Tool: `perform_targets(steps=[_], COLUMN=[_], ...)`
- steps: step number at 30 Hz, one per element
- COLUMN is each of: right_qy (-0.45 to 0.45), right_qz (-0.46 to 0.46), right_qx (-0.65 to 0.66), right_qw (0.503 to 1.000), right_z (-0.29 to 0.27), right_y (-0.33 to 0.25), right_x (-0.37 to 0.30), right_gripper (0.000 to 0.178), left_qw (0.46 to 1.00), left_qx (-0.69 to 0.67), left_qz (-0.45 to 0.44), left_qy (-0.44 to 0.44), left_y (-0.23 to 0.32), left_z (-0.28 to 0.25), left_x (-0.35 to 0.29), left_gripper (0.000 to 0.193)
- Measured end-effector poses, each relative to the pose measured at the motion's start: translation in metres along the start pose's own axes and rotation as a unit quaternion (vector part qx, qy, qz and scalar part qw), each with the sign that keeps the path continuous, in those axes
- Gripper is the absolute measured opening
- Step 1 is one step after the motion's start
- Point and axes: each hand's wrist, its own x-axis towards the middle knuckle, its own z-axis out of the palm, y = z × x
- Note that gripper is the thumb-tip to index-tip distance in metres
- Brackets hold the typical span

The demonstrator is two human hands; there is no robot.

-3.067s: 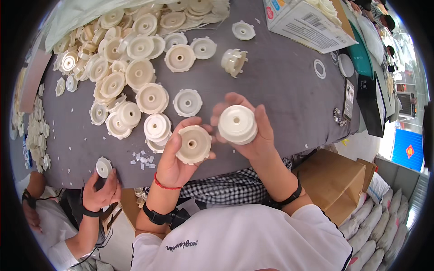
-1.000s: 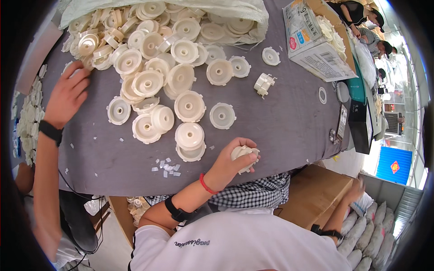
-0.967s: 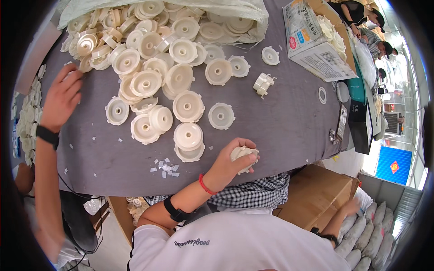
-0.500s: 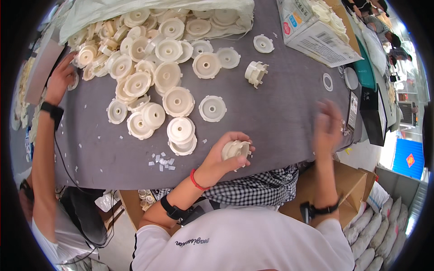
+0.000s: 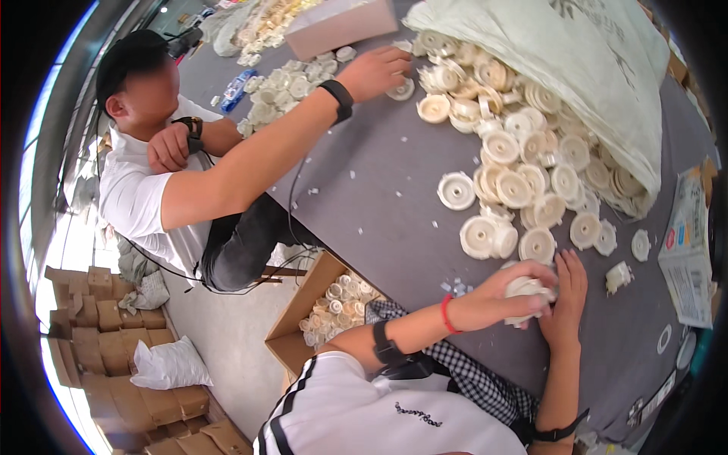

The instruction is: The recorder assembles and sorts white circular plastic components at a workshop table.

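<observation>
My left hand (image 5: pixel 494 300), with a red cord at its wrist, is closed around a cream-white round plastic part (image 5: pixel 525 300) above the front of the table. Beside it my right hand (image 5: pixel 567 299) has its fingers stretched out, close against the part; whether they touch it is hard to tell. Just beyond both hands lies a pile of similar notched plastic wheels (image 5: pixel 513 189), spilling from a white woven sack (image 5: pixel 591 68). To the right, a single toothed plastic part (image 5: pixel 619 278) rests apart from the pile.
At the left a co-worker's hand (image 5: pixel 376 73) reaches to the pile's edge. An open carton (image 5: pixel 292 334) of parts stands below the grey table (image 5: pixel 364 174). Small white chips (image 5: pixel 455 288) lie near my left hand. A printed box (image 5: pixel 686 250) stands at the far right.
The view has swung to the left, bringing the co-worker into sight. My right hand has come from the table's right side to beside the part in my left hand.
</observation>
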Motion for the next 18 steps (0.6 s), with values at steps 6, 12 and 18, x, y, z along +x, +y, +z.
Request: perform_targets(steps=[6,12,18], right_qy=[-0.037,-0.009,0.027], right_qz=[0.070,0.041,0.077], right_qx=[0.028,-0.017,-0.006], right_qw=[0.996,0.999,0.997], right_z=[0.009,0.011,0.019], right_y=[0.012,0.004,0.003], right_x=[-0.006,0.006,0.038], right_gripper=[0.056,0.054,0.045], left_qw=[0.995,0.994,0.995], left_qx=[0.087,0.108,-0.068], left_qz=[0.037,0.016,-0.035], left_qy=[-0.016,0.007,0.060], left_y=[0.002,-0.006,0.000], left_z=[-0.003,-0.016,-0.026], left_x=[0.067,0.070,0.072], left_gripper=[0.041,0.037,0.035])
